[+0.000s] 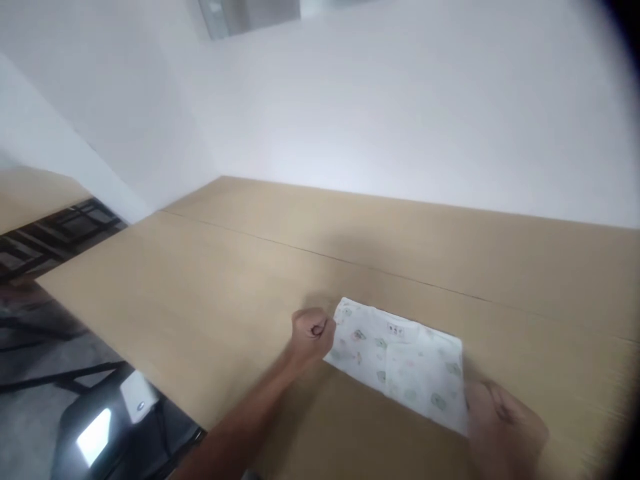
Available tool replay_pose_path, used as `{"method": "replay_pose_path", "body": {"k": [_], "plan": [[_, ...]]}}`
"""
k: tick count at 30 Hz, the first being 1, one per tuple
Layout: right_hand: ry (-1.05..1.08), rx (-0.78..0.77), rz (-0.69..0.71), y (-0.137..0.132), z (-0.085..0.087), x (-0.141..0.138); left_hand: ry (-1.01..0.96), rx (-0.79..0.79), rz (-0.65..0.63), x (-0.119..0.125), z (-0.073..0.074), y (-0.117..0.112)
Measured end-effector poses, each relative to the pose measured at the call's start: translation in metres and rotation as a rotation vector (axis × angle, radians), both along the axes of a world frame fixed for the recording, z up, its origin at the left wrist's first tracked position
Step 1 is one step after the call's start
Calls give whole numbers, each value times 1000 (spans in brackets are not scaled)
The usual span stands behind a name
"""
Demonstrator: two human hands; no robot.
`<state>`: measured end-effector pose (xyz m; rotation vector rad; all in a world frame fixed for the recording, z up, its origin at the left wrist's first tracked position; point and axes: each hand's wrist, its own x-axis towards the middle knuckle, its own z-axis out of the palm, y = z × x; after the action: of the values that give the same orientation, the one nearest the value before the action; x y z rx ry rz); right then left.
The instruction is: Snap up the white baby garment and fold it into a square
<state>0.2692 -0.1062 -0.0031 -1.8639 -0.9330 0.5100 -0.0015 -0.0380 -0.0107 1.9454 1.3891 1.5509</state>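
A white folded garment (400, 365), printed with small green and pinkish motifs, spans the gap between my two hands. Its neckline and a small printed label show along the upper edge. My left hand (313, 330) is closed, its curled fingers gripping the garment's left edge. At the opposite side my right hand (503, 420), blurred by motion, is also closed on the cloth's right edge. The fingertips of both hands are hidden. The garment looks held slightly above the table or just over it; I cannot tell which.
The light-brown tabletop (240, 280) has a seam running across it and meets a white wall (400, 113) behind. Below its left edge are a dark item with a bright screen-like patch (94, 437), a white object (139, 397) and dark metal frames (60, 233).
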Motion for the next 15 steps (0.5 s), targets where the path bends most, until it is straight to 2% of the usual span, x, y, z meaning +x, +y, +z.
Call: {"method": "replay_pose_path", "body": {"k": [5, 10, 12, 15], "plan": [[12, 125, -13, 6, -12, -1, 4, 59, 59, -4, -4, 8], [17, 279, 23, 13, -22, 3, 65, 124, 0, 7, -4, 13], [-102, 368, 93, 14, -22, 0, 101, 155, -35, 14, -1, 13], [-456, 476, 321, 14, -17, -14, 296, 134, -19, 24, 2, 10]]}}
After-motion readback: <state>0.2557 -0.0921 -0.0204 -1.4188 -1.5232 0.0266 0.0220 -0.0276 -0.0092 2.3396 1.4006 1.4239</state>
